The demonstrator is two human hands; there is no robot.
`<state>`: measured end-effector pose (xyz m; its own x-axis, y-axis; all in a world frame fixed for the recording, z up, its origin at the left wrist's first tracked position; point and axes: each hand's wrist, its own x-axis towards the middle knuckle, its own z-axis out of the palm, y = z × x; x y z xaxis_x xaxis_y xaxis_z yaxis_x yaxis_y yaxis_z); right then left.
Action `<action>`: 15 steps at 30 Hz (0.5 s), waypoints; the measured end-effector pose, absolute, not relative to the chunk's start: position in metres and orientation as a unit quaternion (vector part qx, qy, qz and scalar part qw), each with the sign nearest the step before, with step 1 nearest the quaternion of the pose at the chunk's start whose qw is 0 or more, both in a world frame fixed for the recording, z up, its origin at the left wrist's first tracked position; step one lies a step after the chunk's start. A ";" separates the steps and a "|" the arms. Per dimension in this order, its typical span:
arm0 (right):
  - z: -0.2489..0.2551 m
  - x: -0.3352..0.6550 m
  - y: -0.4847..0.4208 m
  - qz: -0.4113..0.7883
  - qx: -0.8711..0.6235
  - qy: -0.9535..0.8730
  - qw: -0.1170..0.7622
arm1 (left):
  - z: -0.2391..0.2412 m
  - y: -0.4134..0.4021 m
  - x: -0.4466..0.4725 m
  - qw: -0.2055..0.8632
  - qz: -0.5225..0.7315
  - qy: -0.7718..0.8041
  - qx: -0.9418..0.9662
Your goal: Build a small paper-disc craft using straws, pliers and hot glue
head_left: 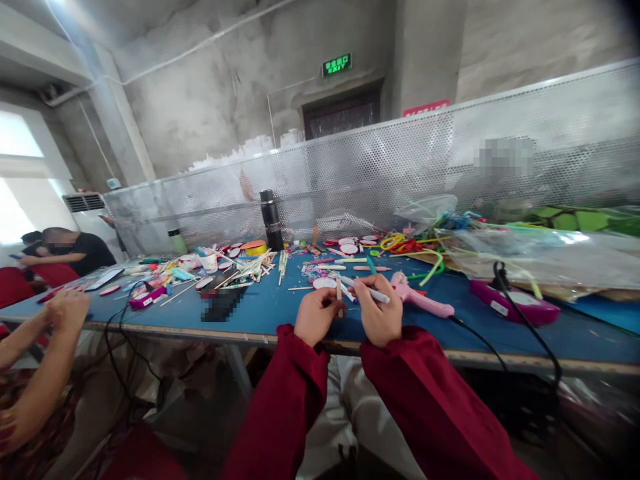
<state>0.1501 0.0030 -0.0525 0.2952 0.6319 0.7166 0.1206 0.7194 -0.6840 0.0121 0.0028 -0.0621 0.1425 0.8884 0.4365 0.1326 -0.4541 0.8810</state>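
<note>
My left hand point(315, 317) is closed, pinching a small flat wooden craft stick point(339, 291) that stands upright between thumb and fingers. Close beside it, my right hand point(382, 313) grips a white marker pen point(378, 295), its front end pointing toward the stick. Whether the pen touches the wood is too small to tell. Just behind my hands lies a round white disc point(324, 283) with a coloured rim. A pink glue gun point(427, 303) rests on the blue table point(285, 313) to the right of my right hand, its cord running off the front edge.
A purple power strip point(517, 303) with a black plug sits at the right, before plastic bags point(500, 257). Behind stand a black flask point(271, 220) and a perforated metal screen point(370, 180). Craft bits litter the left, where another person's hands point(67, 310) are near the edge.
</note>
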 end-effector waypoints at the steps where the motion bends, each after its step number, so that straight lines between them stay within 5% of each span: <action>1: -0.053 0.150 0.004 0.177 -0.331 -0.566 0.734 | -0.062 0.003 0.012 0.361 0.531 0.381 0.665; 15: -0.054 0.151 0.006 0.164 -0.348 -0.556 0.737 | -0.063 0.004 0.012 0.352 0.529 0.390 0.666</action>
<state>0.1507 0.0057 -0.0544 0.3279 0.6296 0.7043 0.1449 0.7032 -0.6960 0.0116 0.0037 -0.0631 0.1352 0.8928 0.4297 0.1470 -0.4470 0.8824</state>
